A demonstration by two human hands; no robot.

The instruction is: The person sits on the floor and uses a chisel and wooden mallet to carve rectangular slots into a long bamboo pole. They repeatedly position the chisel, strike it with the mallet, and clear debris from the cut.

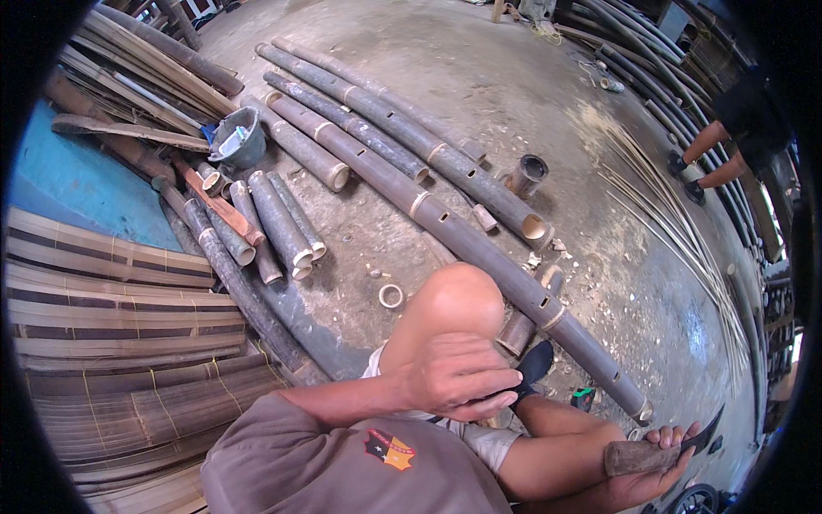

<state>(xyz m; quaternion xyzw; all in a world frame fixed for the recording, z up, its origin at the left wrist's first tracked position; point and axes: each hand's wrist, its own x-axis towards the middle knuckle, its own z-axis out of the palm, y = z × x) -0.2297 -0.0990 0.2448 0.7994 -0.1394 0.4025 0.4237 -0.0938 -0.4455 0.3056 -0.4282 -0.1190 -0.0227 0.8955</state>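
My right hand [673, 457] is closed around a knife at the lower right. Its thick wooden handle [638, 458] sticks out to the left of my fingers, and its dark blade [709, 431] points up and right. Over my bent knee, my left hand [462, 377] has its fingers curled and pressed together; what they hold, if anything, is hidden. Past both hands runs a long brown bamboo pole [488, 248] with several rectangular slots cut along it. Its near end lies just above my right hand. A black sandal [535, 361] shows beside my left fingertips.
More bamboo poles [368, 98] lie beyond the slotted one. Short bamboo pieces [278, 223] and a grey bucket [238, 139] stand at the left, near stacked slatted bamboo panels [128, 338]. Thin strips [668, 210] and another person's legs [715, 154] are at the right.
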